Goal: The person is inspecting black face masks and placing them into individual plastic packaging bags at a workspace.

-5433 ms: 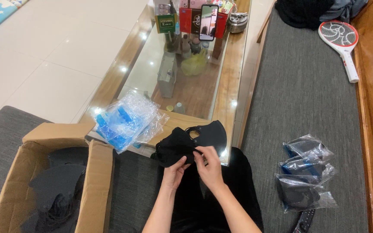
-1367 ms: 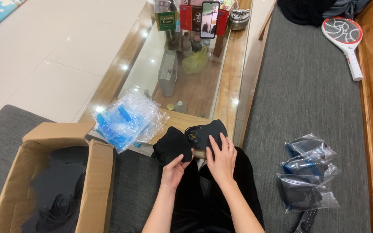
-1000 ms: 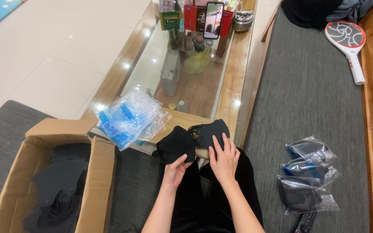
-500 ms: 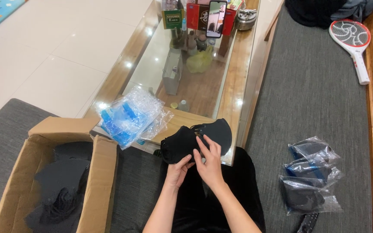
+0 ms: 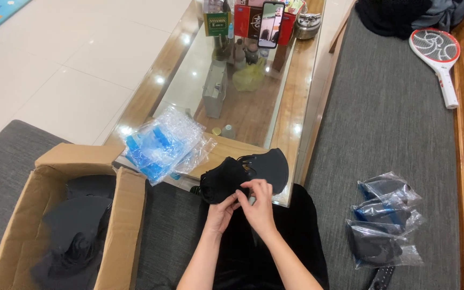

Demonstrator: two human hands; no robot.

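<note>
Both hands, left hand [image 5: 222, 210] and right hand [image 5: 258, 205], pinch a black mask [image 5: 243, 174] with closed fingertips

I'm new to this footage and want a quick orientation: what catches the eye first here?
In the middle, both hands, left hand and right hand, hold a black face mask at the near edge of a glass-topped table. To the left stands an open cardboard box with more black masks inside, beside a heap of clear plastic bags. On the grey cushion to the right lie bagged masks.
</note>
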